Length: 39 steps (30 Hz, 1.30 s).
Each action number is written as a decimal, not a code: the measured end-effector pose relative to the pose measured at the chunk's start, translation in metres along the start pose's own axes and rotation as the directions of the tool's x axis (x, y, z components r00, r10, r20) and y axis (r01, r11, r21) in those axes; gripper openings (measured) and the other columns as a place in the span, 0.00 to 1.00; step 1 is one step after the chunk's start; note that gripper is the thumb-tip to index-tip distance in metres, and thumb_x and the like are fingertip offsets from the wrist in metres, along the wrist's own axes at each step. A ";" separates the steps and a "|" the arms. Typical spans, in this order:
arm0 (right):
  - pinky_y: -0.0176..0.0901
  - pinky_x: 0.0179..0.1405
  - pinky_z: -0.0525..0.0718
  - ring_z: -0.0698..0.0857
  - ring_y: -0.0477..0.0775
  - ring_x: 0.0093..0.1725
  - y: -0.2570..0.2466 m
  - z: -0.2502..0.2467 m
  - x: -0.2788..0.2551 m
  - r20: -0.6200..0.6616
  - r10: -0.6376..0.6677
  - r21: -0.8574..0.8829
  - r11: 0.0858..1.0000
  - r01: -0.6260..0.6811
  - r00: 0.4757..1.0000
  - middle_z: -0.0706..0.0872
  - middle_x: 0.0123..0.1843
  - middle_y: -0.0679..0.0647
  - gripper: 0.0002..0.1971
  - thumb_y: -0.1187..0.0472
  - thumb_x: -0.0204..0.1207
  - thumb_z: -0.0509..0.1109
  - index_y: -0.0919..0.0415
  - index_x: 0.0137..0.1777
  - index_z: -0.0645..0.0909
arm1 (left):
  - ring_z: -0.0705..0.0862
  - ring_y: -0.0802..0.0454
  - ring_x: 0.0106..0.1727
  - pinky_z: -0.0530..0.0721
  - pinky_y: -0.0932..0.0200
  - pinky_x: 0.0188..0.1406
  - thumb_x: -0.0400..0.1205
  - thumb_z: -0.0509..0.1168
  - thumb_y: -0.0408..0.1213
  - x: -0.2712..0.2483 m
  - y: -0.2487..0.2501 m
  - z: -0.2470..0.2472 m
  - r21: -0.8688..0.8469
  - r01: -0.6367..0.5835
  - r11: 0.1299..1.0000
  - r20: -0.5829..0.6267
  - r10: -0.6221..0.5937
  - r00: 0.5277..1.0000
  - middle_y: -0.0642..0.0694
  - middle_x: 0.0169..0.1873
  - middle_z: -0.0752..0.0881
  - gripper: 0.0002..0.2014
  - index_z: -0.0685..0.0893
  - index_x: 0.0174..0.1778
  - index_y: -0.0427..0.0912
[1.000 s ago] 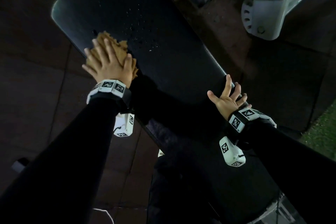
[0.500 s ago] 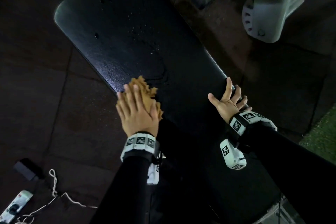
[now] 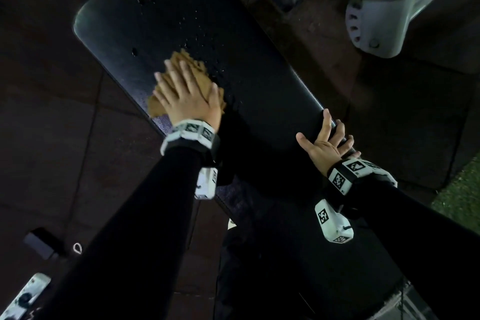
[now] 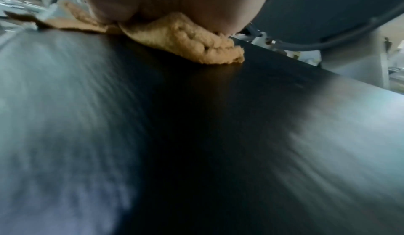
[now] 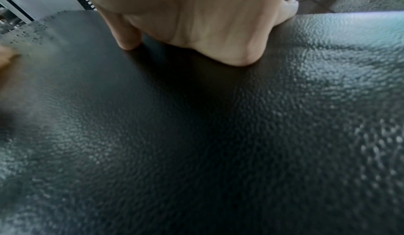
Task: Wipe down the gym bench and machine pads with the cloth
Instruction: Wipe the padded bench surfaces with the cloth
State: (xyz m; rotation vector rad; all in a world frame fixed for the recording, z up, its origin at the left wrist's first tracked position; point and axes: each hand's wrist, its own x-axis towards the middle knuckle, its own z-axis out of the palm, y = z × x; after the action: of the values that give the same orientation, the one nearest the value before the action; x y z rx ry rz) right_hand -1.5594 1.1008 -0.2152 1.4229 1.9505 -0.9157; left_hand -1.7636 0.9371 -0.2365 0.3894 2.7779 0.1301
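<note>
Left hand [image 3: 187, 96] flat, fingers [image 3: 173, 74] straight and together; right hand [image 3: 326, 144] splayed, palm down.

Most of the tan cloth [image 3: 187, 70] is covered by the left hand [image 3: 187, 96] pressed flat upon it, and the black bench pad [image 3: 259, 73] beneath is smeared by motion blur in the left wrist view. The pad's near end is hidden under the dark sleeves. Beyond the pad's far end, the grey machine base [image 3: 384, 18] is cut off by the frame edge.
</note>
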 end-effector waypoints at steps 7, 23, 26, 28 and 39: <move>0.73 0.75 0.35 0.33 0.69 0.80 -0.001 -0.001 0.000 0.010 0.011 -0.006 1.000 -0.011 1.000 0.32 0.82 0.46 0.41 0.29 0.72 0.54 0.29 0.76 0.29 | 0.47 0.35 0.83 0.50 0.38 0.81 0.85 0.40 0.59 -0.113 0.005 0.034 -0.004 -0.090 0.996 0.010 0.090 0.996 0.37 0.83 0.49 0.35 0.50 0.84 0.40; 0.72 0.73 0.32 0.33 0.68 0.80 0.008 0.005 0.011 0.000 -0.024 0.003 1.000 0.024 1.000 0.32 0.81 0.44 0.41 0.27 0.69 0.54 0.25 0.73 0.29 | 0.39 0.32 0.82 0.38 0.33 0.78 0.84 0.42 0.61 -0.013 0.010 0.005 -0.091 0.116 0.989 0.011 -0.115 0.993 0.37 0.83 0.41 0.38 0.41 0.84 0.41; 0.71 0.72 0.30 0.32 0.67 0.79 0.011 0.006 0.014 0.012 -0.013 0.016 1.000 0.012 1.000 0.31 0.80 0.40 0.40 0.26 0.68 0.55 0.22 0.69 0.28 | 0.37 0.34 0.82 0.34 0.35 0.78 0.82 0.41 0.63 -0.018 0.033 0.009 -0.140 0.035 0.989 0.027 -0.031 0.999 0.37 0.83 0.40 0.40 0.41 0.84 0.41; 0.71 0.72 0.28 0.32 0.66 0.79 0.011 0.007 0.015 0.013 -0.007 0.028 1.000 0.006 1.000 0.31 0.79 0.38 0.40 0.25 0.67 0.55 0.19 0.67 0.28 | 0.35 0.36 0.82 0.31 0.37 0.78 0.80 0.35 0.67 -0.020 0.038 0.008 -0.183 0.005 0.983 0.050 0.004 0.999 0.39 0.83 0.38 0.42 0.40 0.83 0.42; 0.62 0.79 0.31 0.34 0.56 0.82 -0.013 0.012 -0.015 -0.184 0.021 0.076 0.997 -0.007 0.983 0.32 0.82 0.40 0.39 0.37 0.74 0.60 0.26 0.76 0.36 | 0.37 0.49 0.83 0.35 0.35 0.79 0.87 0.41 0.54 0.066 -0.055 -0.047 -0.083 -0.109 0.991 0.122 0.119 0.985 0.46 0.83 0.36 0.31 0.41 0.84 0.49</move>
State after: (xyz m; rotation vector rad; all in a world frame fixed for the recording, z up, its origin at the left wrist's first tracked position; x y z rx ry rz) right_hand -1.5673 1.0804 -0.2085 1.6131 2.0559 -0.8862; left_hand -1.8528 0.9012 -0.2203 0.5188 2.6176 0.2293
